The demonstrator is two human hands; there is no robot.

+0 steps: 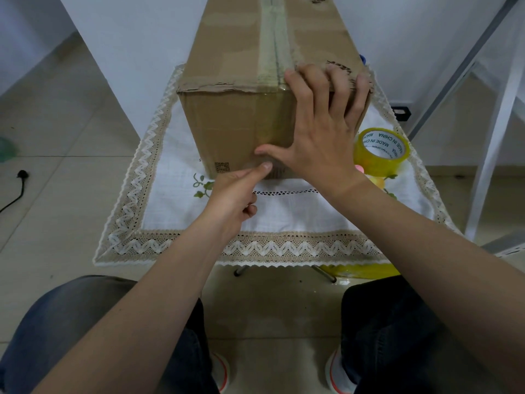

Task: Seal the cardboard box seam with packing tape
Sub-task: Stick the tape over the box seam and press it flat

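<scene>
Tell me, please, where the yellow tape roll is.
Head view: the yellow packing tape roll sits on the white lace-edged cloth, right of the brown cardboard box.

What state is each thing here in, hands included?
Cardboard box: closed, flaps down, standing on the tablecloth.
Seam tape: stuck along the top seam and over the near edge.
Tape roll: lying flat right of the box, unheld.
Left hand: fingers curled, thumb pressing the box's near face low down.
Right hand: spread flat on the near face, fingertips over the top edge.
Plug: unplugged, on the floor.
</scene>
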